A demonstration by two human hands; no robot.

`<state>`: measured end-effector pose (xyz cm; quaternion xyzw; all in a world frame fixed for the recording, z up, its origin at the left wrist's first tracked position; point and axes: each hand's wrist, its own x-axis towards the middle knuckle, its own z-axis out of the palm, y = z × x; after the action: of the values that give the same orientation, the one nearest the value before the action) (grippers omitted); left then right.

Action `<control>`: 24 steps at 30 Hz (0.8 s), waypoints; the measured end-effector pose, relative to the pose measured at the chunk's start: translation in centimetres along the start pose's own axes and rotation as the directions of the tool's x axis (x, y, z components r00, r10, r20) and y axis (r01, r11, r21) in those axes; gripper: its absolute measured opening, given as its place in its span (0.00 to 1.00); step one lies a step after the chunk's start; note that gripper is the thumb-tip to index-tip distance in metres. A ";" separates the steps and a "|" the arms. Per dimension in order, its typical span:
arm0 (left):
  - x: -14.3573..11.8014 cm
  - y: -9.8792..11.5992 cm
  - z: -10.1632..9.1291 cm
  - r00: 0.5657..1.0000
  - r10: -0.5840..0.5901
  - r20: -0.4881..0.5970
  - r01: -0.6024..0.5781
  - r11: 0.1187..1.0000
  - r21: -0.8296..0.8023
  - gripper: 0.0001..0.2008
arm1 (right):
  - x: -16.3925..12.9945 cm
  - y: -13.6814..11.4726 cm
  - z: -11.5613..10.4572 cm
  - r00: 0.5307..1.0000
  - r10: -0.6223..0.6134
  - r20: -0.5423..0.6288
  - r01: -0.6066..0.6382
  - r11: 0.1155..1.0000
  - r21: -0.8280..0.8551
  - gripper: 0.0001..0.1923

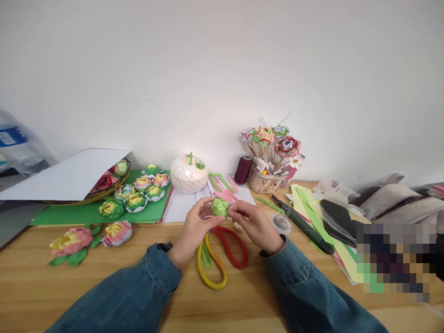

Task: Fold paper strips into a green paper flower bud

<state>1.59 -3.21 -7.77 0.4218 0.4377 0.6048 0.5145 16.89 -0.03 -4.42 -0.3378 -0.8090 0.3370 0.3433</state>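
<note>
Between my two hands, above the middle of the wooden table, is a light green paper flower (219, 207) with folded, overlapping petals. My left hand (196, 226) grips its left side between thumb and fingers. My right hand (255, 224) pinches the flower's right edge with its fingertips. Under the hands lie scissors (212, 273) with one yellow and one red handle; their blades are hidden by the hands. A narrow green paper strip (206, 255) shows through the yellow loop.
Several finished paper flowers (135, 202) sit on green sheets (76, 214) at left. Behind stand a foam-netted fruit (189, 175), a dark red thread spool (243, 170) and a basket of flowers (266, 179). At right are a utility knife (308, 230), coiled wire (281, 223) and a phone (338, 222).
</note>
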 end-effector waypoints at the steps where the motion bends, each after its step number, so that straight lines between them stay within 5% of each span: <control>1: 0.0 0.0 0.0 1.000 0.009 0.001 -0.009 1.000 0.020 0.21 | 0.0 0.0 -0.1 1.000 0.008 0.004 -0.008 1.000 0.002 0.08; 11: -0.1 0.3 -0.1 0.998 0.052 0.037 -0.055 0.996 0.069 0.20 | 0.2 0.0 -0.2 0.993 0.121 -0.016 -0.116 0.979 0.168 0.09; 19: -0.1 0.1 -0.1 0.999 0.033 0.008 -0.033 0.999 0.032 0.21 | 0.4 0.5 -0.4 0.972 0.204 0.118 -0.230 0.933 0.277 0.16; 24: -0.1 0.0 -0.1 1.000 0.030 0.004 -0.030 0.999 0.042 0.21 | 0.3 0.5 -0.1 0.989 0.138 0.058 -0.147 0.964 0.223 0.13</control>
<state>1.52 -3.27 -7.75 0.4402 0.4430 0.6023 0.4971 16.94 0.56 -4.68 -0.3466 -0.7459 0.4579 0.3373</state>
